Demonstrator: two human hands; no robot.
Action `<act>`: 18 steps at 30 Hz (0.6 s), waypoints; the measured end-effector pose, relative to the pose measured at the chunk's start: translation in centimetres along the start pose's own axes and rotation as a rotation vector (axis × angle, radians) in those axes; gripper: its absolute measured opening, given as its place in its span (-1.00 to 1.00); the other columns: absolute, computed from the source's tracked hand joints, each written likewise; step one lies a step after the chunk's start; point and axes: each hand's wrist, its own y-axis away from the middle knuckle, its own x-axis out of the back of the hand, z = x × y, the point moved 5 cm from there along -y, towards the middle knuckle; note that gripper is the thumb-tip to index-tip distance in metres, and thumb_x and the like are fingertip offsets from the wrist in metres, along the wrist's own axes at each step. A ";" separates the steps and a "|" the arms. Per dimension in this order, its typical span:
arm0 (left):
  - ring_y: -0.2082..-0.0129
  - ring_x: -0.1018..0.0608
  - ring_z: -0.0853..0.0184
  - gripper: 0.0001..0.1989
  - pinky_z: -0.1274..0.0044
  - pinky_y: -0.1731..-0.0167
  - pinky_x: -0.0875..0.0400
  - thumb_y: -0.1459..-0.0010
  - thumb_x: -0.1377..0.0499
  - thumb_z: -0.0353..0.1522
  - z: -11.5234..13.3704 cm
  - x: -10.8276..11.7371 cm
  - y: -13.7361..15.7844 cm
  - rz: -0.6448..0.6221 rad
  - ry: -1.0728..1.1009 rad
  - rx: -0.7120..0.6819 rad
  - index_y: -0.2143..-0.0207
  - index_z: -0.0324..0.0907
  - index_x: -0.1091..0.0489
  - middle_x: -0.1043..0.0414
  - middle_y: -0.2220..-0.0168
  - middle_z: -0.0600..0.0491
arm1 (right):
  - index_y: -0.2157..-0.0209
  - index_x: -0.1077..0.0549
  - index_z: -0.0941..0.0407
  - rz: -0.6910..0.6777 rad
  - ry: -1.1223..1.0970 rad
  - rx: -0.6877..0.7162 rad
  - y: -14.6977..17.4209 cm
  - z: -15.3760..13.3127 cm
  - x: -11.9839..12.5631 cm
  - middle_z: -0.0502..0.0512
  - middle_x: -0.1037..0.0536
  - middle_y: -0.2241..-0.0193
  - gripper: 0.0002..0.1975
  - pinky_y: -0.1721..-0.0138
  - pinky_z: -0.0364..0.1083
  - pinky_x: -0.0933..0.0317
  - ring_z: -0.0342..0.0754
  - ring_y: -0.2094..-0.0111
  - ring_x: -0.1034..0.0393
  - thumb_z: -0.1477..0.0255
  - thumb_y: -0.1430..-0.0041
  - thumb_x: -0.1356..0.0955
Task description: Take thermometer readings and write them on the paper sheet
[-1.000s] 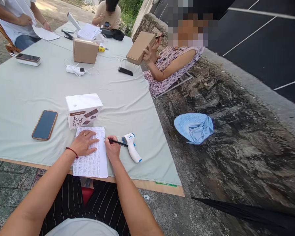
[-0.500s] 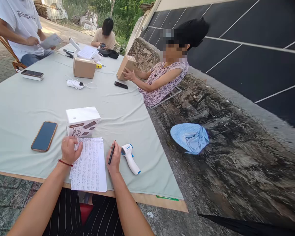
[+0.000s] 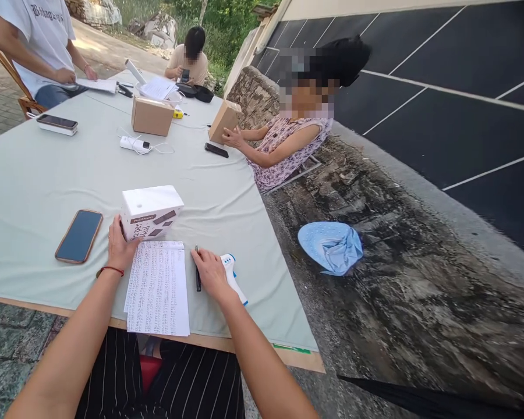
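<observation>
My left hand (image 3: 121, 244) is closed on the near left corner of a white box (image 3: 153, 201) with brown print, its fingers along the side and its thumb at the front. Just below the box lie handwritten sheets of paper (image 3: 158, 291). To the right of the sheets, my right hand (image 3: 212, 270) rests palm down with fingers stretched out, beside a black pen (image 3: 198, 276) that lies on the cloth. A fingertip is close to the pen's top; whether it touches is unclear. My right hand partly covers a white and blue infrared thermometer (image 3: 232, 279).
A smartphone (image 3: 79, 235) lies left of the box. Farther up the cloth-covered table (image 3: 61, 180) are a cardboard box (image 3: 152, 116), a white device with a cable (image 3: 134, 145) and a black phone (image 3: 216, 150). Several people sit around. A blue hat (image 3: 332, 247) lies off the right side.
My left hand has moved from above the sheets onto the white box. My right hand has let the pen down and turned palm down. The person at far left has lowered a paper to the table.
</observation>
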 end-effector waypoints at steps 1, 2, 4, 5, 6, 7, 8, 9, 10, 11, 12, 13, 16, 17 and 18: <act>-0.24 -0.31 -0.07 -0.08 0.04 -0.19 -0.27 0.00 -0.36 -0.22 -0.1 0.0 0.1 0.013 0.000 0.010 -0.34 -0.07 0.01 -0.21 -0.19 -0.21 | -0.16 -0.39 0.00 -0.001 0.010 0.018 0.0 0.0 0.1 0.24 -0.49 0.05 -0.48 0.04 0.04 -0.21 0.08 0.08 -0.35 0.65 -0.25 -0.19; -0.23 -0.33 -0.06 -0.08 0.06 -0.17 -0.29 0.00 -0.36 -0.21 -0.1 0.1 0.2 0.029 0.007 0.016 -0.34 -0.08 0.01 -0.22 -0.18 -0.21 | -0.16 -0.39 0.00 0.007 0.018 0.032 0.1 0.0 0.2 0.24 -0.49 0.05 -0.48 0.03 0.04 -0.21 0.07 0.08 -0.35 0.65 -0.24 -0.18; -0.19 -0.37 -0.03 -0.07 0.10 -0.13 -0.34 -0.01 -0.35 -0.17 0.0 0.3 0.5 0.061 0.043 0.028 -0.33 -0.10 0.02 -0.25 -0.17 -0.21 | -0.17 -0.38 0.02 0.053 0.018 0.053 0.7 -0.1 0.6 0.24 -0.48 0.02 -0.44 0.00 0.05 -0.20 0.06 0.06 -0.35 0.68 -0.21 -0.16; -0.17 -0.40 0.00 -0.07 0.12 -0.11 -0.37 -0.01 -0.35 -0.14 0.1 0.4 0.6 0.078 0.068 0.038 -0.33 -0.09 0.02 -0.25 -0.17 -0.20 | -0.17 -0.38 0.03 0.093 0.009 0.055 1.1 -0.1 0.9 0.24 -0.47 0.00 -0.42 -0.03 0.07 -0.19 0.06 0.03 -0.35 0.70 -0.20 -0.15; -0.14 -0.43 0.02 -0.07 0.14 -0.08 -0.40 -0.01 -0.35 -0.11 0.2 0.5 0.6 0.090 0.095 0.048 -0.32 -0.08 0.02 -0.27 -0.16 -0.19 | -0.18 -0.37 0.03 0.144 -0.007 0.041 1.7 0.1 1.3 0.25 -0.45 -0.04 -0.42 -0.07 0.09 -0.17 0.08 -0.01 -0.33 0.69 -0.19 -0.14; -0.11 -0.46 0.04 -0.09 0.16 -0.06 -0.42 -0.02 -0.34 -0.09 0.4 0.6 0.6 0.095 0.127 0.053 -0.31 -0.08 0.01 -0.29 -0.15 -0.18 | -0.19 -0.35 0.04 0.203 -0.027 0.001 2.4 0.4 1.6 0.27 -0.42 -0.08 -0.44 -0.10 0.12 -0.16 0.10 -0.05 -0.31 0.66 -0.20 -0.15; -0.07 -0.49 0.07 -0.11 0.19 -0.03 -0.44 -0.03 -0.33 -0.06 0.6 0.7 0.6 0.091 0.163 0.047 -0.30 -0.08 0.00 -0.32 -0.12 -0.17 | -0.20 -0.33 0.06 0.261 -0.046 -0.074 3.2 1.1 2.0 0.29 -0.39 -0.10 -0.48 -0.11 0.15 -0.15 0.13 -0.09 -0.29 0.59 -0.23 -0.17; -0.04 -0.51 0.09 -0.14 0.21 -0.01 -0.45 -0.05 -0.31 -0.03 0.9 0.7 0.6 0.077 0.202 0.032 -0.29 -0.08 -0.02 -0.35 -0.10 -0.16 | -0.21 -0.31 0.08 0.309 -0.063 -0.180 4.1 2.0 2.2 0.33 -0.37 -0.11 -0.51 -0.10 0.18 -0.16 0.18 -0.10 -0.27 0.49 -0.25 -0.21; -0.02 -0.53 0.10 -0.16 0.23 0.01 -0.47 -0.07 -0.29 -0.01 1.2 0.7 0.6 0.057 0.242 0.013 -0.28 -0.09 -0.03 -0.39 -0.06 -0.15 | -0.22 -0.29 0.11 0.333 -0.077 -0.307 5.0 3.0 2.2 0.37 -0.36 -0.10 -0.50 -0.07 0.19 -0.18 0.22 -0.10 -0.27 0.38 -0.25 -0.25; 0.00 -0.54 0.12 -0.17 0.25 0.03 -0.47 -0.08 -0.27 0.00 1.5 0.6 0.5 0.031 0.277 -0.003 -0.27 -0.10 -0.03 -0.41 -0.03 -0.14 | -0.22 -0.28 0.14 0.324 -0.090 -0.437 5.9 4.1 2.1 0.40 -0.37 -0.08 -0.45 -0.03 0.19 -0.20 0.26 -0.08 -0.28 0.27 -0.23 -0.29; 0.03 -0.55 0.13 -0.18 0.26 0.04 -0.48 -0.09 -0.27 0.01 1.6 0.5 0.5 0.002 0.305 -0.011 -0.26 -0.11 -0.03 -0.43 -0.01 -0.13 | -0.21 -0.29 0.17 0.284 -0.104 -0.550 6.7 5.1 1.8 0.42 -0.39 -0.04 -0.40 0.01 0.18 -0.22 0.28 -0.04 -0.30 0.19 -0.19 -0.31; 0.04 -0.56 0.14 -0.18 0.27 0.06 -0.49 -0.09 -0.26 0.01 1.7 0.3 0.6 -0.025 0.321 -0.010 -0.26 -0.11 -0.03 -0.45 0.01 -0.13 | -0.19 -0.32 0.18 0.219 -0.123 -0.634 7.4 5.8 1.4 0.42 -0.42 0.01 -0.37 0.05 0.16 -0.24 0.28 -0.01 -0.32 0.14 -0.16 -0.33; 0.08 -0.57 0.15 -0.20 0.29 0.12 -0.49 -0.09 -0.27 0.00 1.5 -0.2 0.9 -0.100 0.290 0.030 -0.25 -0.11 -0.04 -0.46 0.01 -0.13 | -0.11 -0.40 0.14 0.054 -0.206 -0.712 8.4 6.8 0.5 0.33 -0.47 0.12 -0.43 0.15 0.08 -0.26 0.24 0.07 -0.38 0.10 -0.15 -0.32; 0.09 -0.57 0.16 -0.21 0.28 0.12 -0.49 -0.09 -0.27 0.00 1.4 -0.4 1.0 -0.123 0.266 0.044 -0.24 -0.11 -0.05 -0.46 0.00 -0.14 | -0.09 -0.41 0.12 0.037 -0.231 -0.715 8.4 6.8 0.5 0.30 -0.48 0.14 -0.45 0.17 0.06 -0.25 0.22 0.08 -0.39 0.11 -0.16 -0.31; 0.10 -0.57 0.16 -0.22 0.28 0.12 -0.49 -0.09 -0.27 -0.01 1.3 -0.5 1.1 -0.147 0.243 0.054 -0.23 -0.12 -0.07 -0.45 -0.01 -0.14 | -0.07 -0.43 0.10 0.033 -0.253 -0.724 8.4 6.8 0.5 0.27 -0.49 0.16 -0.47 0.19 0.04 -0.25 0.20 0.10 -0.40 0.11 -0.16 -0.30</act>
